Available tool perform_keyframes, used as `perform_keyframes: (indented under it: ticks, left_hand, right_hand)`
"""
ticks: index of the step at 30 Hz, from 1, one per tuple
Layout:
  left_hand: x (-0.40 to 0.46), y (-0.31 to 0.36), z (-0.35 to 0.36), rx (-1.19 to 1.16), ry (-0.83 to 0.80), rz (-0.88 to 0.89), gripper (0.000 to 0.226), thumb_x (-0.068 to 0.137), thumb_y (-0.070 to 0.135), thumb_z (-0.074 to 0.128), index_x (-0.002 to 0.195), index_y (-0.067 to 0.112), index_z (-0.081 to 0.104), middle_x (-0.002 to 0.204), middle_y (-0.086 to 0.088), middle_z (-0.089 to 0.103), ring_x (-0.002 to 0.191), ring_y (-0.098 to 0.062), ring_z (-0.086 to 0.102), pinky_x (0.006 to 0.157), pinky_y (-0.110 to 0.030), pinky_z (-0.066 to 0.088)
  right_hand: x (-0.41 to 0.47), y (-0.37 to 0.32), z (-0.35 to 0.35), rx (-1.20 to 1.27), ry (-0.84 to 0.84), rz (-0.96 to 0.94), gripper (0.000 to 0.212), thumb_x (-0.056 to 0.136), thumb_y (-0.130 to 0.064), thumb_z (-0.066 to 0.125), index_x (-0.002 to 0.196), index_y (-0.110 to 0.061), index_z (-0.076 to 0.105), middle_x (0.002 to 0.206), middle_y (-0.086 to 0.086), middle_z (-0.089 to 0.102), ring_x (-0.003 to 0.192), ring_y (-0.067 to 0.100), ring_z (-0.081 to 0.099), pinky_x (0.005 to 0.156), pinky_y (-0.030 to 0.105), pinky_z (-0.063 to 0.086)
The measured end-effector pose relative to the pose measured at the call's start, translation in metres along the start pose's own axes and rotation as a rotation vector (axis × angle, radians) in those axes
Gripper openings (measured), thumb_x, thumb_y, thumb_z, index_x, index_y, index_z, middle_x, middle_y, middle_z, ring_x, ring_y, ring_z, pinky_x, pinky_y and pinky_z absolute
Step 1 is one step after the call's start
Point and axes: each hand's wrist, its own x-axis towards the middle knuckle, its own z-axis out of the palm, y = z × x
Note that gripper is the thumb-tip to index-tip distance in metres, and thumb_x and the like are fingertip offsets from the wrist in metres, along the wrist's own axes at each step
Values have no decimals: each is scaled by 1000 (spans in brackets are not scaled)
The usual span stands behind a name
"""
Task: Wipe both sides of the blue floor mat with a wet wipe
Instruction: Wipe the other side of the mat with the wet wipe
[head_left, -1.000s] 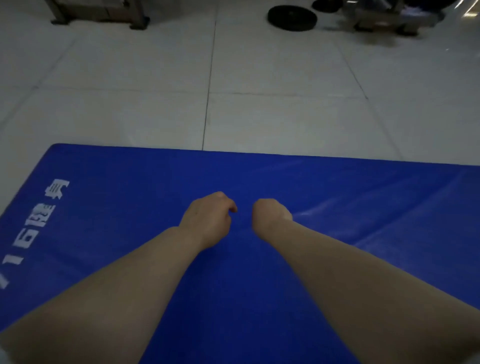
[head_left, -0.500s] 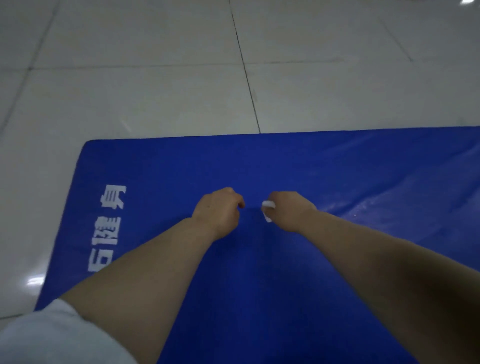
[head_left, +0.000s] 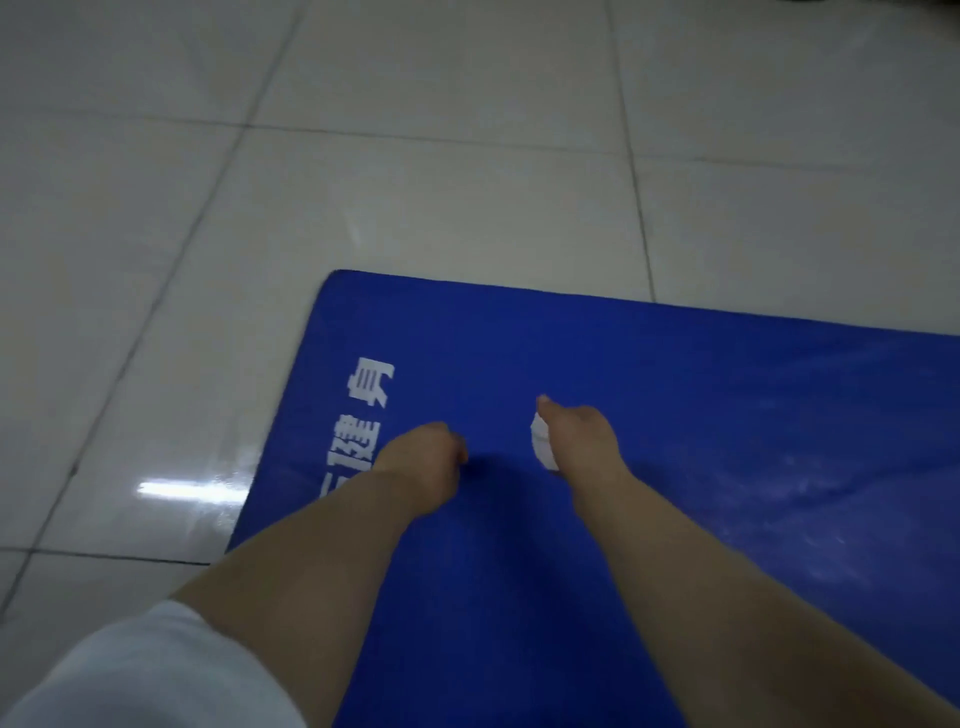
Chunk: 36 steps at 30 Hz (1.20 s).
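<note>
The blue floor mat (head_left: 701, 415) lies flat on the tiled floor, with white printed characters along its left end. A wet sheen shows on its right part. My right hand (head_left: 582, 441) is over the mat and holds a small white wet wipe (head_left: 542, 447), which sticks out at the hand's left side. My left hand (head_left: 421, 462) hovers just left of it, fingers curled, near the white lettering; nothing shows in it. The two hands are a short gap apart.
Pale glossy floor tiles (head_left: 415, 182) surround the mat on the left and far side, with a bright light reflection at the left. My white sleeve (head_left: 145, 675) fills the bottom left corner.
The view has swung left, bringing the mat's left end and corner toward the middle. My hands have drawn apart, and more of the white wipe shows in my right hand.
</note>
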Motion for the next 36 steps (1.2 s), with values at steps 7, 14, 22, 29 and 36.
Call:
perform_keyframes:
  ticks: [7, 14, 22, 29, 36]
  left_hand:
    - [-55, -40, -53, 97, -2, -124, 37, 98, 15, 41, 132, 23, 54, 138, -2, 49, 119, -22, 51, 95, -32, 45]
    - [-91, -92, -61, 130, 104, -140, 38, 97, 20, 43, 133, 23, 54, 138, -3, 51, 122, -22, 50, 102, -33, 40]
    - [-28, -196, 19, -103, 565, 91, 29, 84, 11, 51, 105, 13, 70, 97, -4, 60, 77, -25, 65, 66, -22, 44]
    - [41, -226, 31, -212, 682, 172, 21, 74, 5, 72, 93, 13, 70, 95, -3, 56, 58, -17, 57, 50, -19, 41]
    - [76, -235, 59, -225, 812, 171, 29, 78, 26, 55, 106, 23, 58, 120, -5, 51, 98, -22, 53, 72, -38, 52]
  right_hand:
    - [-42, 14, 71, 128, 45, 28, 22, 95, -16, 52, 78, -13, 38, 69, 1, 43, 54, 12, 36, 44, 24, 30]
    - [-37, 2, 94, -13, -18, -91, 26, 96, -30, 53, 82, -10, 42, 71, 3, 47, 59, 14, 44, 51, 27, 37]
    - [21, 3, 139, 224, -73, -77, 5, 91, -4, 57, 87, -6, 55, 86, 11, 58, 73, 22, 54, 58, 27, 43]
    - [14, -2, 165, 131, 25, -31, 23, 91, -12, 61, 76, -7, 44, 73, 9, 50, 62, 21, 48, 56, 36, 49]
    - [88, -78, 216, 59, 290, -544, 18, 91, -8, 61, 76, -12, 51, 90, 5, 50, 73, 4, 47, 63, 15, 37]
